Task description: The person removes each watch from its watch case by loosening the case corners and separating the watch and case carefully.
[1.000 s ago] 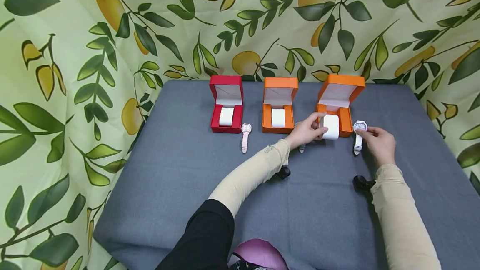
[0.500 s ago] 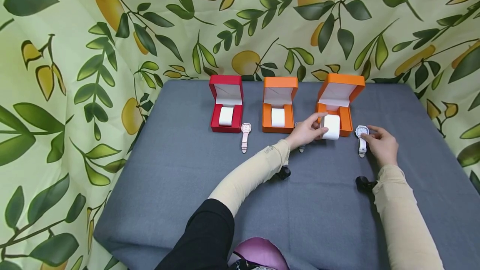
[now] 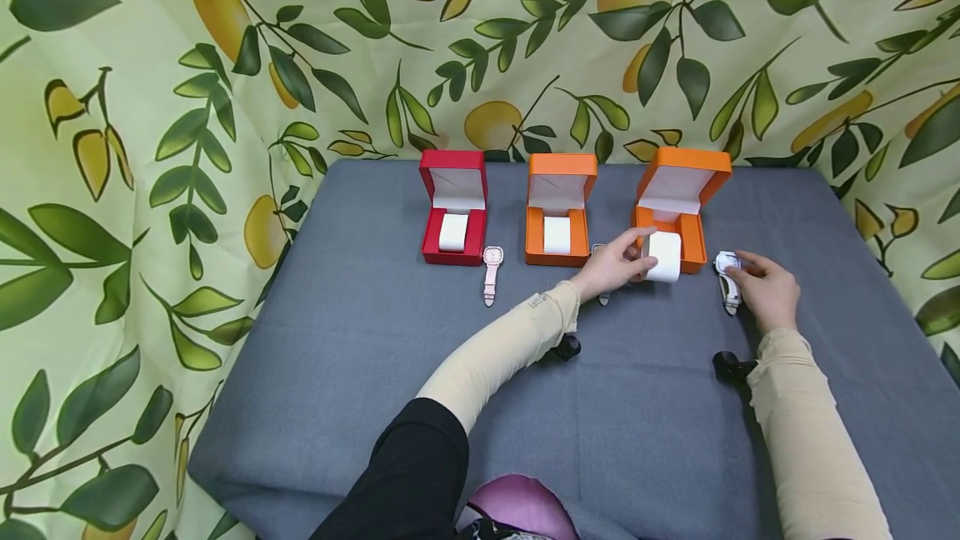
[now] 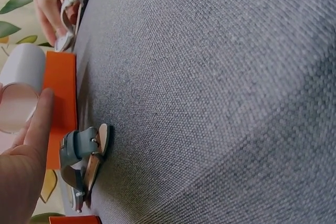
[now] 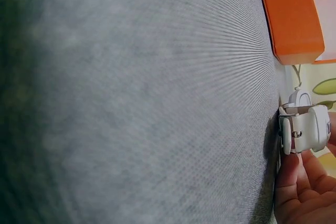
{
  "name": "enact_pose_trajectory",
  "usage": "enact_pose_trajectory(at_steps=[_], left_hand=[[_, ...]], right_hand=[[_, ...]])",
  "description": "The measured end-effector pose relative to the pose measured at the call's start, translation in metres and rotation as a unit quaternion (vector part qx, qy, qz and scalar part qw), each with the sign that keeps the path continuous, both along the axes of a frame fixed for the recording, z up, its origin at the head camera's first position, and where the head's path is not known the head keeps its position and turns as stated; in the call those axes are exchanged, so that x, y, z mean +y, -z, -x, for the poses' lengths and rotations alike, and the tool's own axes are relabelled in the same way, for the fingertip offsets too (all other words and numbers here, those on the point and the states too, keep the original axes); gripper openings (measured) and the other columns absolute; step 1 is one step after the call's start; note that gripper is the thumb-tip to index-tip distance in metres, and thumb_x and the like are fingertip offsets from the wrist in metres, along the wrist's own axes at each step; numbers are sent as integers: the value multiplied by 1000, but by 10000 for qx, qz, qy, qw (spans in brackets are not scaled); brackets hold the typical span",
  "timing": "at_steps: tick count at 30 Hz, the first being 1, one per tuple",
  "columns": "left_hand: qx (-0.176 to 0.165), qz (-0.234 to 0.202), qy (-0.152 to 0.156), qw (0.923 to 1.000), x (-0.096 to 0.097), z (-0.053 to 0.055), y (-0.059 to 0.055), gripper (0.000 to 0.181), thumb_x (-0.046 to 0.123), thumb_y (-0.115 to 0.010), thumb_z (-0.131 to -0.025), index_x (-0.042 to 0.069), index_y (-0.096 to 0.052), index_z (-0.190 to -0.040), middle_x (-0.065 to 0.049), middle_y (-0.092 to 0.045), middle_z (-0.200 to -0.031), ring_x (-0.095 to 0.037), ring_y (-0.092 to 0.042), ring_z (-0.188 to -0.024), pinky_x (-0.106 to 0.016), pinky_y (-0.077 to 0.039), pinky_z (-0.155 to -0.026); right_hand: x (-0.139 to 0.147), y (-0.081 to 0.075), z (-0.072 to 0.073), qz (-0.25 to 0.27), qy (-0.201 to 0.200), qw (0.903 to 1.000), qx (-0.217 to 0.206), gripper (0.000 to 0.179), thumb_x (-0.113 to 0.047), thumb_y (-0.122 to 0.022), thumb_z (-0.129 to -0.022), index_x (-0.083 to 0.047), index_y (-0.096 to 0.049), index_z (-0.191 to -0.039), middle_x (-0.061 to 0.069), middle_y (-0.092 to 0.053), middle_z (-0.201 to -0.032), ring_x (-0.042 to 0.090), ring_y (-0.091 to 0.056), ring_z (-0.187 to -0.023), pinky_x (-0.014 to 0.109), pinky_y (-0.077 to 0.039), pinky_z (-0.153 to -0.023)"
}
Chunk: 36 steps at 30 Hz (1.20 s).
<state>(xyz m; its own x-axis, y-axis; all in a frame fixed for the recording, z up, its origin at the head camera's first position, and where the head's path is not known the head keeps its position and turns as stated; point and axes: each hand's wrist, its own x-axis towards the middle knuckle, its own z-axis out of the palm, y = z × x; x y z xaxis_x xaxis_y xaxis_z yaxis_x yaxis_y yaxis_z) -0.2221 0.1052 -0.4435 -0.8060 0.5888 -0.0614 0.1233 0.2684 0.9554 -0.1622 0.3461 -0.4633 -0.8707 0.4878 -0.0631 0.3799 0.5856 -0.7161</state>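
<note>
My left hand pinches a white watch cushion by its round end, in front of the right orange watch box. In the left wrist view the cushion is off the table, beside the box's orange wall. Right of that box, my right hand holds a white-strapped wristwatch by thumb and fingers near its dial. In the right wrist view the watch's buckled strap loops toward the camera, low over the cloth. A blue-grey strapped watch lies buckled below my left hand, partly hidden in the head view.
An open red watch box and an open orange watch box stand to the left, each with a white cushion inside. Beside the red one lies a pink watch. Grey cloth covers the table; a leaf-patterned curtain hangs behind.
My right hand has shifted a little to the right with the white watch, away from the orange box, and the watch has turned slightly. My left hand and the cushion have hardly moved.
</note>
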Motion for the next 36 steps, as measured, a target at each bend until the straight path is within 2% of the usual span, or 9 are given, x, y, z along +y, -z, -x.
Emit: enact_pose_trajectory(at_steps=[6,12,16,18,20,23,26,28,36], left_hand=[[-150,-191,57,9997,1,-1,1,51,21,-59,-91,26,-41,-139,-7,-60,-93,-9,-64,-76,-19,-54,-71],[-246,-244,78,9994,1,-1,2,52,20,-58,-92,27,-40,-140,-7,-61,-96,-8,-62,-76,-21,-54,-72],[-313,-291,74,9991,1,-1,3,53,19,-58,-92,27,-40,-141,-8,-63,-99,-7,-61,-77,-22,-55,-73],[-337,-293,65,9990,1,-1,3,53,19,-58,-92,26,-40,-141,-8,-64,-100,-7,-61,-77,-22,-55,-73],[-350,-295,70,9989,1,0,3,54,19,-58,-92,26,-39,-141,-9,-64,-101,-8,-62,-77,-22,-55,-72],[-334,-276,60,9990,2,-1,3,54,20,-58,-92,26,-38,-142,-10,-65,-102,-9,-62,-78,-20,-55,-71],[-313,-264,24,9992,4,-2,2,54,20,-58,-92,26,-38,-142,-10,-65,-105,-10,-63,-80,-20,-54,-70],[-314,-258,-3,9992,4,-2,1,54,21,-58,-92,26,-38,-142,-11,-66,-106,-10,-64,-80,-20,-55,-71],[-273,-199,-118,9994,4,-2,0,55,24,-58,-92,27,-37,-143,-9,-65,-99,-11,-65,-77,-23,-55,-72]], right_hand=[[-1,-1,-1,-66,-35,9999,134,46,-30,-57,-89,-7,-55,-129,-36,-35,-65,-11,-37,-65,12,-34,-58],[-2,-1,0,-290,-5,9995,155,45,-29,-55,-90,-5,-56,-128,-11,-52,-83,-9,-36,-67,16,-35,-63],[-11,-5,-3,-738,-39,9932,899,36,-20,-56,-90,0,-61,-120,17,-59,-101,-6,-35,-76,24,-32,-71],[-17,-7,-5,-911,-51,9862,1380,31,-16,-57,-88,0,-64,-114,20,-60,-103,-7,-35,-78,22,-31,-73],[-24,-10,-7,-946,-93,9790,1804,28,-15,-59,-87,-1,-67,-110,13,-62,-99,-10,-36,-77,16,-31,-74],[-34,-14,-10,-631,-317,9740,2152,29,-20,-61,-88,-5,-67,-112,-12,-58,-91,-16,-39,-74,5,-30,-71],[-41,-17,-12,-77,-737,9753,2081,36,-28,-62,-89,-12,-63,-120,-28,-49,-90,-17,-46,-77,2,-34,-68],[-44,-17,-13,224,-1052,9762,1884,42,-32,-62,-89,-15,-58,-127,-30,-49,-96,-16,-48,-81,2,-36,-69],[-54,-19,-12,835,-2068,9700,968,55,-33,-59,-90,-14,-42,-140,-1,-44,-128,-15,-52,-84,7,-47,-71]])
